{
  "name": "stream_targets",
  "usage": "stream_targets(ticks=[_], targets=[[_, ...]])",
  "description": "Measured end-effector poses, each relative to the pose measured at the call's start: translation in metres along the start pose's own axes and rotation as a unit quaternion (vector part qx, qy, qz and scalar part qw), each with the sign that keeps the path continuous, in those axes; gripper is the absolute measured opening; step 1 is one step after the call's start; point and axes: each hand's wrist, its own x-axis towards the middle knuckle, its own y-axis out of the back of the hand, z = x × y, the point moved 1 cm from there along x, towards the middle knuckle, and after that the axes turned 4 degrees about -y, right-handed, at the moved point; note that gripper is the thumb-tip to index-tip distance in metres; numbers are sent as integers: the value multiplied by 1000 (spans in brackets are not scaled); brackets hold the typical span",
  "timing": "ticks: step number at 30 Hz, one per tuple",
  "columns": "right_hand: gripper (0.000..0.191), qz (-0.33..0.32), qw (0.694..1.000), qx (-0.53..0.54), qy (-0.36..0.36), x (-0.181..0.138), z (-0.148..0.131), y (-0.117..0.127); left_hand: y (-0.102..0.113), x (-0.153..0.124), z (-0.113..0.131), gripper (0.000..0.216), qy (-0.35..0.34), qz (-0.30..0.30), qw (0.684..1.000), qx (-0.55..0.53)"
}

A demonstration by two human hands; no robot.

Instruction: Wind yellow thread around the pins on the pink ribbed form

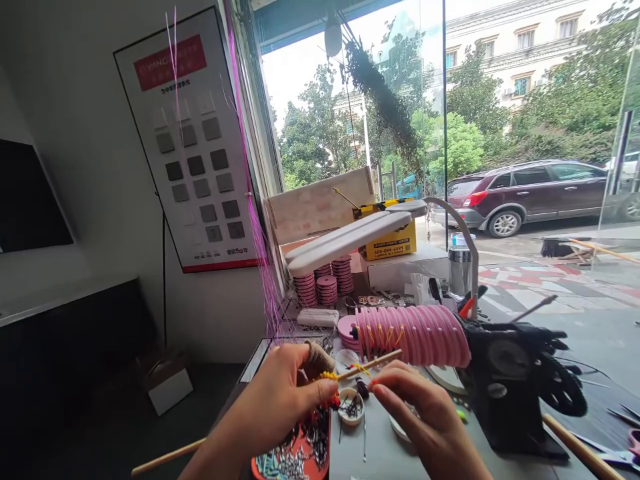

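Observation:
My left hand point(280, 407) is closed in a pinch on a thin wooden stick point(373, 364) that carries yellow thread or beads near my fingertips. My right hand point(423, 407) pinches something small and orange-yellow against the stick's middle; what it is I cannot make out. The stick points up and right toward a long roll of pink discs point(415, 333) threaded with yellow. Below my hands sit a small white dish point(350, 407) with dark bits and a red tray point(300, 453) of small dark and coloured pieces.
A black hand-crank machine point(515, 387) stands at the right. A white desk lamp point(350, 237) arches over stacks of pink discs point(325, 283), a yellow box point(393, 243) and a metal can point(460, 267). Scissors point(625, 457) lie far right. Purple strands point(260, 233) hang by the window.

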Motion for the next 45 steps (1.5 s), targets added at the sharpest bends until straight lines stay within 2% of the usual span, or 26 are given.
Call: stream_targets(ticks=[2, 4, 7, 9, 13, 17, 19, 21, 26, 28, 30, 34, 37, 43, 45], targets=[[31, -35, 999, 42, -2, 2, -2, -2, -1, -1, 2, 21, -3, -3, 1000, 7], [34, -73, 985, 153, -42, 4, -1, -10, -3, -1, 4, 19, 1, -6, 1000, 6], [29, -90, 913, 378, -124, 5, 6, -24, -6, -1, 8, 18, 8, -14, 1000, -5], [35, -94, 881, 444, -133, 5, 9, -30, -7, 0, 9, 20, 6, -15, 1000, -2], [58, -83, 907, 387, -141, 4, 8, -30, -9, -1, 9, 23, 23, -9, 1000, -11], [43, 9, 935, 327, -140, 1, 1, -25, -11, -5, 11, 16, 24, -34, 999, -20], [39, 59, 949, 288, -116, -1, -3, -22, -12, -6, 11, 15, 25, -30, 999, -6], [39, 80, 956, 260, -106, -3, -6, -20, -12, -6, 11, 14, 30, -20, 999, -3], [58, -15, 948, 292, -124, -6, -6, -23, -15, -6, 9, 11, 18, -38, 999, 2], [51, -27, 948, 296, -117, -6, -2, -25, -16, -8, 10, 9, 29, -42, 999, -1], [42, -5, 959, 267, -98, -6, 3, -23, -15, -10, 12, 11, 36, -45, 998, -5], [32, 5, 990, 136, -39, -5, 11, -10, -11, -11, 13, 16, 29, -10, 999, 17], [25, 3, 997, 78, 9, -5, 9, -1, -7, -8, 10, 19, 21, 15, 998, 64], [26, 173, 984, 34, -40, -16, 0, 0, -7, -3, 13, 19, 30, 43, 989, 138], [33, 194, 980, 19, -37, -19, -1, -1, -8, -3, 15, 19, 32, 45, 987, 148]])
